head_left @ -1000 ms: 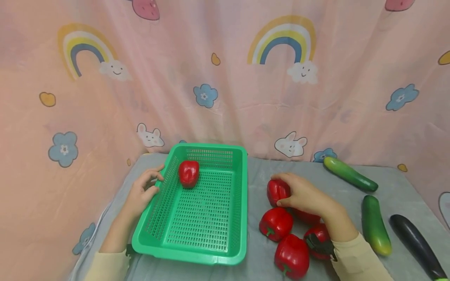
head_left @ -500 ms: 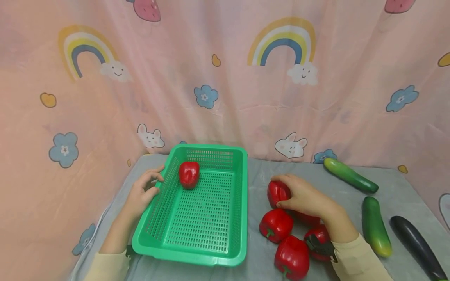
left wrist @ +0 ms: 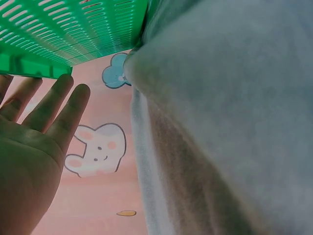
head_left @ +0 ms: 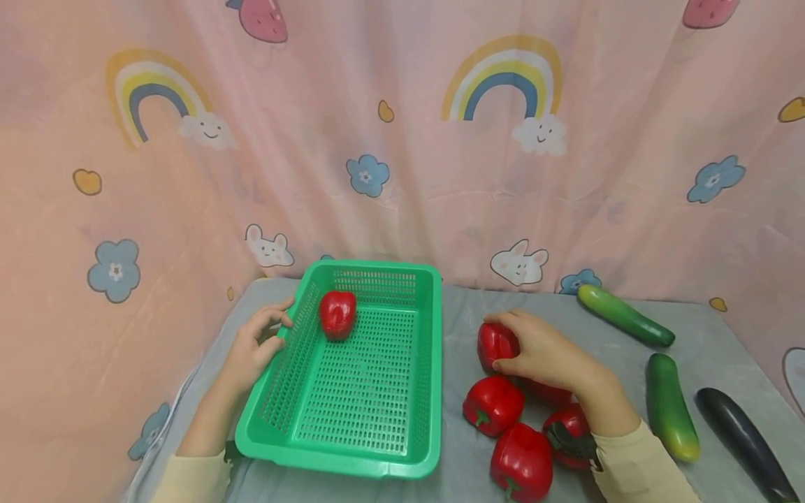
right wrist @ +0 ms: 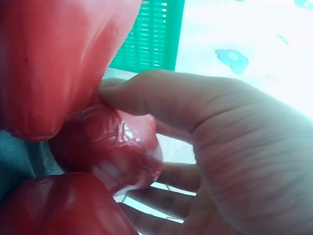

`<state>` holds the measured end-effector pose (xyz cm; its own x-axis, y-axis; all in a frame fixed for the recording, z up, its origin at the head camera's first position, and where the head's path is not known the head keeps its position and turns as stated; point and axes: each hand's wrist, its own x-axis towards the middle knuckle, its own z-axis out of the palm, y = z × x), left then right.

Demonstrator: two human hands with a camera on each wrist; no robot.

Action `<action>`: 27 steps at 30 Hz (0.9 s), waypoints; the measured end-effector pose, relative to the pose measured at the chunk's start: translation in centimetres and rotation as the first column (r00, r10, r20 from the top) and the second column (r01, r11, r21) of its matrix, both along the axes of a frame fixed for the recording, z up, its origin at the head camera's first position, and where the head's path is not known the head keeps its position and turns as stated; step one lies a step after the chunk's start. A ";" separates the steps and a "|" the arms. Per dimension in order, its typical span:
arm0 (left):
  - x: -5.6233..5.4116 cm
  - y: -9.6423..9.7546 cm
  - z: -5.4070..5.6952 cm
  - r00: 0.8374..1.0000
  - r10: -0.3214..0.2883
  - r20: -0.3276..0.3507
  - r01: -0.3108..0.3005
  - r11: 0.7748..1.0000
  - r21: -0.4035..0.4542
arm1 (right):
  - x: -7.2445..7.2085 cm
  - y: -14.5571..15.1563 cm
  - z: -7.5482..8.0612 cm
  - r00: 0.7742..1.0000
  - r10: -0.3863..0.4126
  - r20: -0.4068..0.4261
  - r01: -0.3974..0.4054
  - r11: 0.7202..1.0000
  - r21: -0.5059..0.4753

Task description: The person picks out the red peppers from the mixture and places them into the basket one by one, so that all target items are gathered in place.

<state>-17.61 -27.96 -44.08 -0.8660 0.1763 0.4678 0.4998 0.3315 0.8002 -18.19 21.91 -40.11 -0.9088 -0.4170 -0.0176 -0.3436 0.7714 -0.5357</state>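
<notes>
My right hand point(head_left: 547, 353) grips a red bell pepper point(head_left: 493, 344), thumb on the near side and fingers round the far side. In the right wrist view this pepper point(right wrist: 112, 147) lies between thumb and fingers, with other peppers close by. A green perforated basket point(head_left: 435, 377) stands left of it, with one red bell pepper point(head_left: 337, 314) in its far left corner. My left hand point(head_left: 251, 349) is at the basket's left rim. Its fingers look extended in the left wrist view, tips at the underside of the rim point(left wrist: 34, 68).
Several more red bell peppers, one in front point(head_left: 493, 405) and another nearer point(head_left: 522, 461), cluster round my right hand and forearm. Two green cucumber-like vegetables point(head_left: 625, 316) and a dark eggplant point(head_left: 745, 440) lie farther right. A patterned pink curtain point(head_left: 428, 209) hangs behind the grey-covered table point(head_left: 462, 307).
</notes>
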 end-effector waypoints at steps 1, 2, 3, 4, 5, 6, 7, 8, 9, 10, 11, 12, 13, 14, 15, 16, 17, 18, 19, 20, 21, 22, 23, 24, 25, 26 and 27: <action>0.0 0.0 0.0 1.000 0.000 0.002 0.000 1.000 0.002 | 0.0 0.0 0.0 1.000 0.000 -0.005 0.000 1.000 0.001; 0.0 0.0 0.0 1.000 0.000 0.004 0.000 1.000 0.004 | 0.1 -0.1 0.1 1.000 -0.001 -0.009 0.001 1.000 0.000; 0.0 0.0 -0.1 1.000 0.001 0.005 -0.001 1.000 0.006 | 0.1 -0.1 0.2 1.000 -0.002 -0.017 0.002 1.000 0.001; 0.0 0.0 -0.1 1.000 0.001 0.007 -0.001 1.000 0.006 | 0.1 -0.1 0.2 1.000 -0.002 -0.024 0.002 1.000 -0.001; 0.0 0.0 -0.1 1.000 0.001 0.009 -0.001 1.000 0.007 | 0.2 -0.1 0.3 0.999 -0.004 -0.033 0.004 1.000 -0.003; 0.0 0.0 -0.1 1.000 0.002 0.011 -0.002 1.000 0.006 | 0.2 -0.2 0.4 0.999 -0.006 -0.041 0.006 1.000 -0.005; 0.0 -0.1 -0.1 1.000 0.002 0.012 -0.003 1.000 0.005 | 0.3 -0.2 0.5 0.999 -0.008 -0.050 0.008 1.000 -0.007; 0.0 -0.1 -0.1 1.000 0.004 0.013 -0.004 1.000 0.003 | 0.3 -0.2 0.5 0.998 -0.009 -0.062 0.009 1.000 -0.008; 0.0 -0.1 -0.1 1.000 0.005 0.016 -0.005 1.000 0.000 | 0.3 -0.2 0.6 0.997 -0.010 -0.073 0.010 1.000 -0.010; 0.0 -0.1 -0.1 1.000 0.006 0.016 -0.006 1.000 -0.002 | 0.4 -0.3 0.7 0.997 -0.014 -0.082 0.013 1.000 -0.013; 0.0 -0.1 -0.1 1.000 0.007 0.017 -0.007 1.000 -0.004 | 0.4 -0.3 0.7 0.996 -0.017 -0.091 0.016 1.000 -0.013; 0.0 -0.1 -0.1 1.000 0.009 0.018 -0.008 1.000 -0.006 | 0.5 -0.4 0.8 0.995 -0.019 -0.099 0.018 1.000 -0.016; 0.0 -0.1 -0.1 1.000 0.008 0.019 -0.008 1.000 -0.007 | 0.5 -0.4 0.8 0.994 -0.023 -0.106 0.021 1.000 -0.016; 0.1 -0.1 -0.1 1.000 0.009 0.021 -0.009 1.000 -0.011 | 0.5 -0.5 0.9 0.993 -0.027 -0.113 0.026 1.000 -0.015; 0.1 0.0 -0.1 1.000 0.009 0.021 -0.008 1.000 -0.011 | 0.6 -0.5 0.9 0.993 -0.033 -0.117 0.032 0.999 -0.016; 0.1 0.0 -0.1 1.000 0.008 0.020 -0.007 1.000 -0.012 | 0.6 -0.5 1.0 0.992 -0.039 -0.122 0.037 0.999 -0.017; 0.1 0.0 0.0 1.000 0.007 0.020 -0.007 1.000 -0.012 | 0.7 -0.6 1.0 0.991 -0.042 -0.126 0.040 0.999 -0.017; 0.1 0.0 0.0 1.000 0.007 0.020 -0.007 1.000 -0.013 | 0.7 -0.6 1.0 0.990 -0.045 -0.131 0.043 0.999 -0.016; 0.1 0.0 0.0 1.000 0.005 0.021 -0.005 1.000 -0.013 | 0.7 -0.5 1.0 0.989 -0.048 -0.137 0.046 0.999 -0.015; 0.0 0.1 0.1 1.000 0.005 0.022 -0.005 1.000 -0.014 | 0.7 -0.6 1.1 0.989 -0.049 -0.142 0.047 0.999 -0.016; 0.0 0.1 0.1 1.000 0.004 0.024 -0.004 1.000 -0.011 | 0.7 -0.6 1.1 0.988 -0.051 -0.146 0.049 0.999 -0.018; 0.0 0.1 0.1 1.000 0.005 0.025 -0.005 1.000 -0.009 | 0.7 -0.6 1.2 0.987 -0.052 -0.151 0.049 0.999 -0.019; 0.0 0.1 0.1 1.000 0.007 0.027 -0.006 1.000 -0.009 | 0.7 -0.6 1.2 0.987 -0.052 -0.155 0.050 0.999 -0.020; 0.0 0.1 0.1 1.000 0.008 0.028 -0.007 1.000 -0.008 | 0.7 -0.6 1.3 0.986 -0.049 -0.161 0.046 0.999 -0.023; 0.0 0.0 0.1 0.999 0.007 0.031 -0.006 1.000 -0.006 | 0.7 -0.7 1.3 0.985 -0.050 -0.165 0.046 0.999 -0.024; 0.0 0.0 0.0 0.999 0.007 0.032 -0.007 1.000 -0.004 | 0.7 -0.7 1.4 0.984 -0.049 -0.169 0.046 0.999 -0.026; 0.0 0.0 0.0 0.999 0.006 0.033 -0.006 1.000 -0.004 | 0.7 -0.8 1.5 0.984 -0.050 -0.173 0.046 0.999 -0.027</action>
<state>-17.60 -27.95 -44.08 -0.8821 0.1732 0.4380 0.4709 0.3374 0.8151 -17.46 21.09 -38.62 -0.9161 -0.3715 0.1508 -0.3958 0.7775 -0.4887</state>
